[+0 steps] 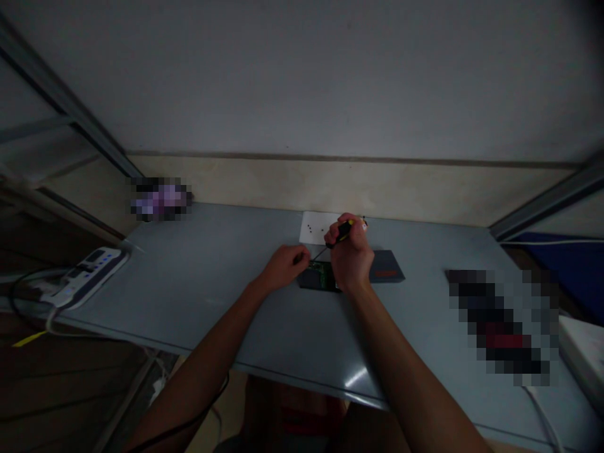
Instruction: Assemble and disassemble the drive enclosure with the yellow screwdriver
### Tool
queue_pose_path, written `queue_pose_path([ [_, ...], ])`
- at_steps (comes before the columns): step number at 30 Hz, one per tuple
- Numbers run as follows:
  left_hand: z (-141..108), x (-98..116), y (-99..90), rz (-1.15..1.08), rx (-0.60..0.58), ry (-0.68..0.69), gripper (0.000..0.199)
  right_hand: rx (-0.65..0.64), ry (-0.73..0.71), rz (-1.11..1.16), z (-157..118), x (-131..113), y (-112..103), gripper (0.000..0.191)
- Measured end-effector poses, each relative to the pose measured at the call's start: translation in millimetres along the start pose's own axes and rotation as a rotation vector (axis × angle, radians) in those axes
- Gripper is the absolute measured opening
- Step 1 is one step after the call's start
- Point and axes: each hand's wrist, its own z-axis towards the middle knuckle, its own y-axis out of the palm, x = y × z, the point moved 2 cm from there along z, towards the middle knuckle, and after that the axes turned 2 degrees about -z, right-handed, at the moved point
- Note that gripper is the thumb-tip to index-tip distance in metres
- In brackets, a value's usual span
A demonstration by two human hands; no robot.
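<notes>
My right hand (353, 261) is wrapped round the black and yellow handle of a screwdriver (344, 233). Its thin shaft slants down to the left, and the tip ends by the fingers of my left hand (284, 267). Those fingers are pinched together at the upper left edge of a dark device with a green circuit board (321, 275); what they hold, if anything, is hidden. Part of the board lies behind my right hand. Right of it is a flat dark grey panel (387, 267) with a red mark. Behind, several small dark bits lie on a white sheet (307, 235).
A white power strip (97, 270) with plugged cables lies on the left of the grey table (189, 289). Blurred-out items rest at the back left and on the right, where a cable (540, 409) runs off the front. A wall (302, 179) closes the back.
</notes>
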Motion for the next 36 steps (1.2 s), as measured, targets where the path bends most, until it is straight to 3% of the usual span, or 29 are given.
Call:
queue_pose_path([
  [9,0.0,-0.7,0.1,0.012,0.007,0.007,0.02,0.051,0.047,0.008,1.6,2.3,-1.7,0.028],
  [26,-0.4,2.9,-0.9,-0.009,0.004,-0.008,0.021,0.085,-0.036,-0.01,-2.4,-1.1,3.5,0.024],
  [36,0.5,2.4,-0.5,0.01,0.004,-0.01,0.02,0.123,-0.007,0.028,-0.7,1.7,-0.4,0.024],
])
